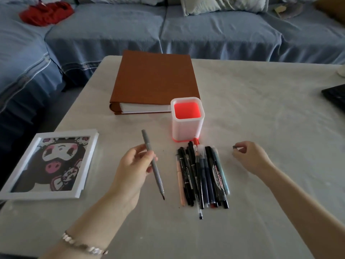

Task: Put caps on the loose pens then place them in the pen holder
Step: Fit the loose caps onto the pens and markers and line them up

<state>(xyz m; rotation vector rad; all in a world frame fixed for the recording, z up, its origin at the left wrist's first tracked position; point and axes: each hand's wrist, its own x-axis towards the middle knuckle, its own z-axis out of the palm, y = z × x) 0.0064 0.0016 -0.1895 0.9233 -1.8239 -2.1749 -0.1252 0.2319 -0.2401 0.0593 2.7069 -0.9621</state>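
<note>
Pens [202, 176] lie in a loose bundle on the table [261, 109], just in front of the pen holder [186, 129] and between your two hands. The holder, white outside and red inside, stands upright and shows nothing in it, so as far as can be seen no pen has gone in, and nearly the whole task seems to remain.

Your left hand [130, 171] grips one grey pen [157, 176] around its middle. You hold it apart from the bundle, with the dark bare tip pointing back toward you. Your right hand [250, 156], on the other side of the bundle, pinches a small dark cap [234, 146] between thumb and fingertips.

Cap and pen are well apart, so I judge you to be at the very first capping. Bring the cap to that bare tip, press it home, then drop the pen into the holder. In the bundle, at least one thin pen shows a bare point at the near end. For the others I cannot tell which have caps.
</note>
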